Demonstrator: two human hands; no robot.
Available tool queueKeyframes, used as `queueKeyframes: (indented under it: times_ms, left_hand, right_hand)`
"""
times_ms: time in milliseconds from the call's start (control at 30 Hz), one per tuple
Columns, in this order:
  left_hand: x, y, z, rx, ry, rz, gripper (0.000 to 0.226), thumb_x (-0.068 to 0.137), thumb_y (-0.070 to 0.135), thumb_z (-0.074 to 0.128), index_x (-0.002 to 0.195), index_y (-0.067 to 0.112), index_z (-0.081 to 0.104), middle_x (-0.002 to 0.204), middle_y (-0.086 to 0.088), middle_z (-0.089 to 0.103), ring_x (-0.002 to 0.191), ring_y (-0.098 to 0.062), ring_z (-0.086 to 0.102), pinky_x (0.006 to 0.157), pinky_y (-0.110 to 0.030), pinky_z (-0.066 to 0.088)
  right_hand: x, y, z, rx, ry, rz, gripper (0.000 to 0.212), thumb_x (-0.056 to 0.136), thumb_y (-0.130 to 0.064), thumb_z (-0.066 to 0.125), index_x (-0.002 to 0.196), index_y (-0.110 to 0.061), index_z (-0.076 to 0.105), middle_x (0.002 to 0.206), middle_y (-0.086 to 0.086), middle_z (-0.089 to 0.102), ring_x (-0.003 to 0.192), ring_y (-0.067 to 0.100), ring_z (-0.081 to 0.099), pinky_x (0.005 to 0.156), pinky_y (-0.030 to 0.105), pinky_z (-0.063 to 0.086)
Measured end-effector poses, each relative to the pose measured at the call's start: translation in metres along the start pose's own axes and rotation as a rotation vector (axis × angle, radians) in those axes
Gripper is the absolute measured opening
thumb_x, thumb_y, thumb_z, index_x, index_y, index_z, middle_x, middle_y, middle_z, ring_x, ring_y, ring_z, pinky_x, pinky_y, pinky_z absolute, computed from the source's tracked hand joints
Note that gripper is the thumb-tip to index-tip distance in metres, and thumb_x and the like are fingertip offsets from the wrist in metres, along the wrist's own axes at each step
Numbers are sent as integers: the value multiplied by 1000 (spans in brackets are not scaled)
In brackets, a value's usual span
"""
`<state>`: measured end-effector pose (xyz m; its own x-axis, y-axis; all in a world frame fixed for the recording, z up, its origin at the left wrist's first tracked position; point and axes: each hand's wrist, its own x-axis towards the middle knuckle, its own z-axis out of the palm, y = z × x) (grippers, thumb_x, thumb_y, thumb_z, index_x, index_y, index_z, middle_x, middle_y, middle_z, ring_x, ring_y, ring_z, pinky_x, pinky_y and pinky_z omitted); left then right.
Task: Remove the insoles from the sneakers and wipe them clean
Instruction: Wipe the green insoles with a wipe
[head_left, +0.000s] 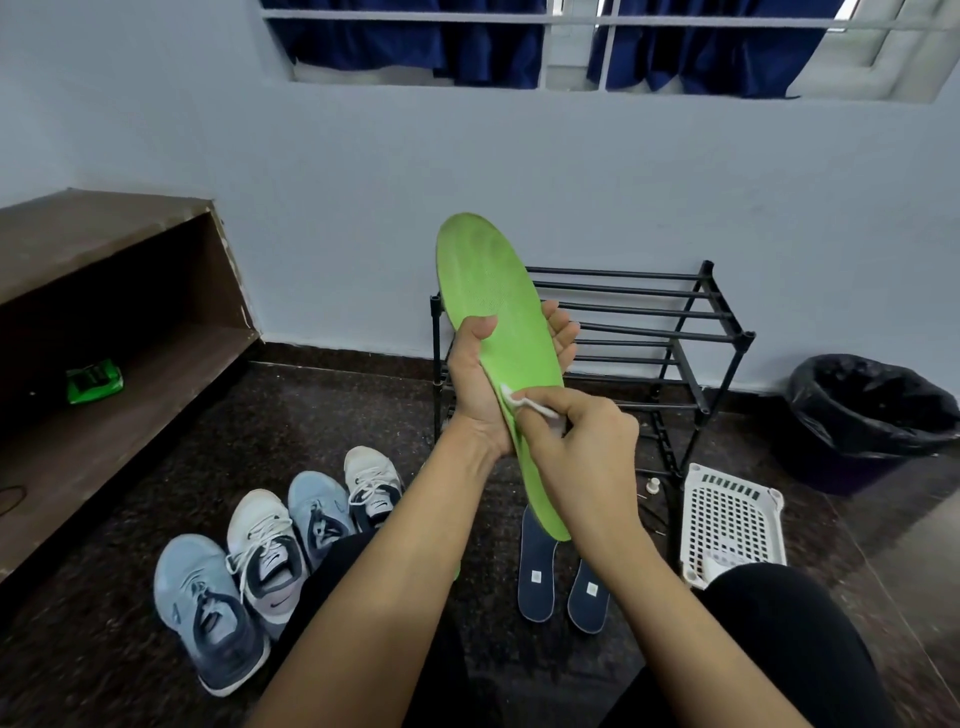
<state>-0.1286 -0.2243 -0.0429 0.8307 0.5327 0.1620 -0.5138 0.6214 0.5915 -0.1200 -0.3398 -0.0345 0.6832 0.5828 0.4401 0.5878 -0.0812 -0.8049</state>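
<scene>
Both bare forearms reach up from six o'clock, converging at centre. The left hand (485, 374) is cupped upright, thumb pointing toward twelve o'clock, fingers curled round from behind. The right hand (576, 431), at its four o'clock, has its fingertips pinched together.

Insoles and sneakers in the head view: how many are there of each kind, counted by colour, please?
Green insole: 1
Dark blue insoles: 2
Light blue sneakers: 2
White sneakers: 2
Total: 7
</scene>
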Motion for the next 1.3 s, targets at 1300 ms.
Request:
queueKeyframes:
  times_ms: [1300]
  left_hand:
    - [-5,-1,5,-30,-8,-5,95,49,57,83,123,3,59,112,-12,66,95,-24,66,86,-37,52]
  right_hand:
    - [-4,3,2,-19,38,-161,21,77,0,68,86,-17,78,79,1,73,78,8,60,66,-1,37]
